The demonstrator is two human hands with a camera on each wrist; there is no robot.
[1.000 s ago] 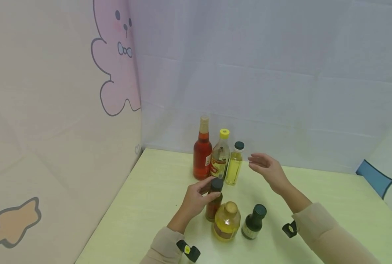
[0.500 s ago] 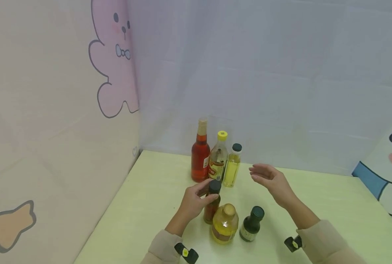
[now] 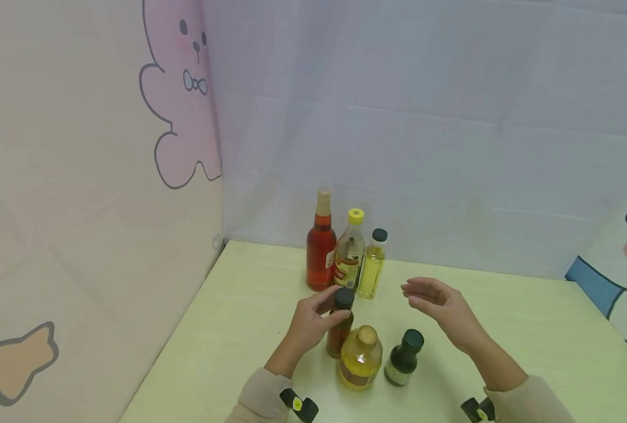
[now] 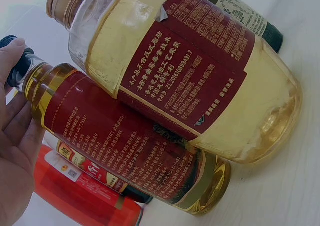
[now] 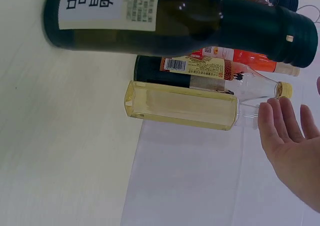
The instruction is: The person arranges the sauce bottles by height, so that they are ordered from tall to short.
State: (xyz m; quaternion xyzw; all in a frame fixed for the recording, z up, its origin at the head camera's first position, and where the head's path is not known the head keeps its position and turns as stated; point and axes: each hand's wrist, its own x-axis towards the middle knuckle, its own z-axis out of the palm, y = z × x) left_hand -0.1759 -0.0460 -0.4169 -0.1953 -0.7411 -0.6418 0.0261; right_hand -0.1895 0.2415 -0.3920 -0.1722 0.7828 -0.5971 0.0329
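Note:
My left hand (image 3: pixel 308 323) has its thumb and fingers about the neck and black cap of a slim oil bottle (image 3: pixel 339 339), which stands upright. In the left wrist view this oil bottle shows a dark red label (image 4: pixel 120 136). Right beside it is a wide, round-shouldered oil bottle (image 3: pixel 361 359) with a tan cap. My right hand (image 3: pixel 448 308) hovers over the table with relaxed fingers, holding nothing. Nearest to it are a dark green bottle (image 3: pixel 401 361) in front and a narrow clear bottle of yellow oil (image 3: pixel 371 271) to its left.
At the back stand a tall bottle of red liquid (image 3: pixel 321 252) and a yellow-capped bottle (image 3: pixel 349 258), close to the narrow oil bottle. Behind the pale table (image 3: pixel 250 282) hangs a white cloth (image 3: pixel 398 117). A printed cloth (image 3: pixel 81 176) borders the left side.
My right hand has come down and back toward me, away from the narrow oil bottle. My left hand stays at the slim bottle's neck; the bottles keep their places.

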